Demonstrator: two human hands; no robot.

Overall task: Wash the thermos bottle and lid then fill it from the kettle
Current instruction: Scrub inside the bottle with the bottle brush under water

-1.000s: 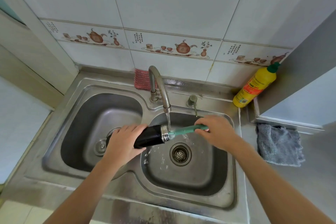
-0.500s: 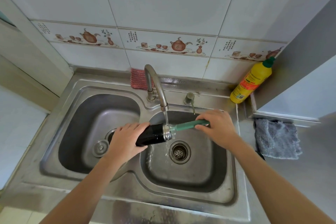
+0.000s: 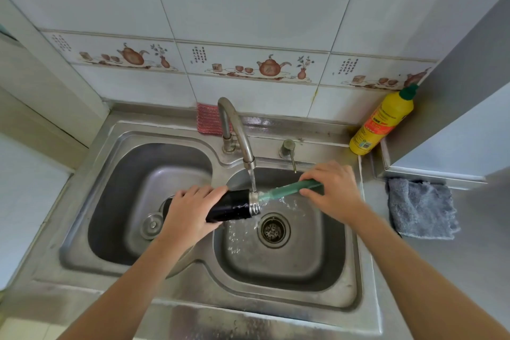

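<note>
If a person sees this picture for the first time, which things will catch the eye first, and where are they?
The eye falls first on the middle: the left hand holds a black thermos sideways under the running tap, while the right hand works a green brush into its mouth over the right basin. Next comes the yellow bottle in the right back corner, with a grey cloth on the counter below it.

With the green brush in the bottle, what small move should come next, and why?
Probably push the green-handled brush deeper: most of its handle shows outside the black thermos bottle, which the left hand holds sideways under the running tap; the right hand grips the handle.
</note>
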